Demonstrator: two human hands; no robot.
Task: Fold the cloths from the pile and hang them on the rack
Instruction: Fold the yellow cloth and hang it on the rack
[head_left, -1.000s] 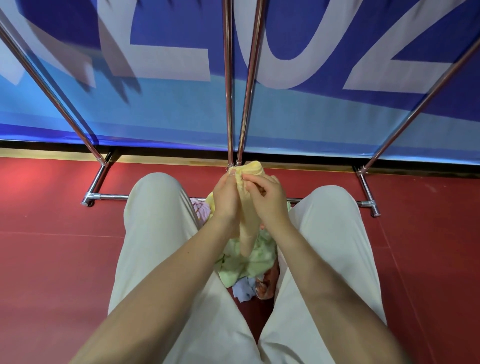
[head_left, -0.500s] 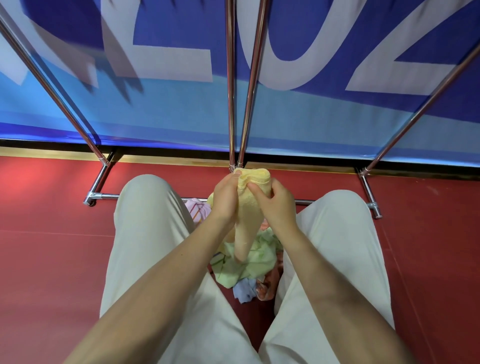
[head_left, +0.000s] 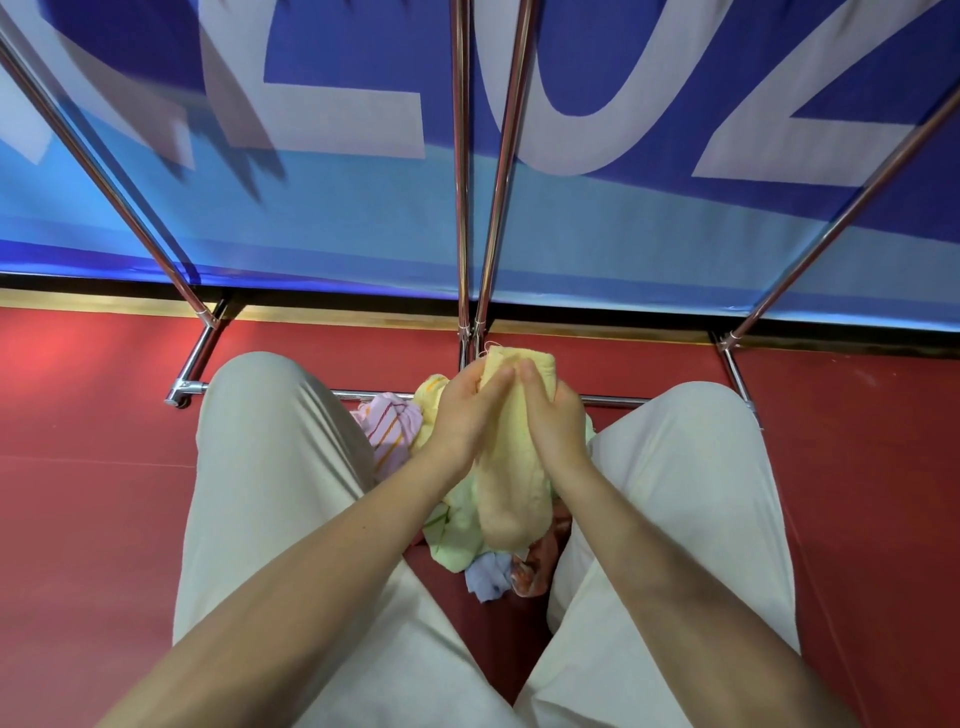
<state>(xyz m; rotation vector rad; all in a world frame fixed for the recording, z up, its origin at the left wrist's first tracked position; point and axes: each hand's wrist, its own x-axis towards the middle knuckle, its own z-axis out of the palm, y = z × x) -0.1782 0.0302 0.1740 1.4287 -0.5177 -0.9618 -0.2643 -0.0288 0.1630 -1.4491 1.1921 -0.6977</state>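
A person sits on the red floor (head_left: 104, 519) with legs apart, and both hands hold a pale yellow terry cloth (head_left: 511, 483) folded into a long narrow strip. It hangs down between the knees, over the pile of mixed cloths (head_left: 457, 540) that lies on the floor. The left hand (head_left: 465, 415) and the right hand (head_left: 550, 415) press the strip's upper end between them, fingers laid nearly straight along the fabric and thumbs touching at the front. The top of the fold peeps out above the fingertips.

The fold looks done, so the step in hand appears to be carrying the strip to the chrome tube rack (head_left: 462, 208), whose bars rise in front of the blue banner (head_left: 337, 234). To do it well, keep both palms firm on the top edge so the layers do not slide apart. Lift the strip clear of the pile, so its tail does not drag on the pink striped cloth (head_left: 389, 431). Lay the middle of the strip over a bar with both ends hanging level, and only then let go. Terry cloth is soft and slack, so a loose hold would probably let the fold open.
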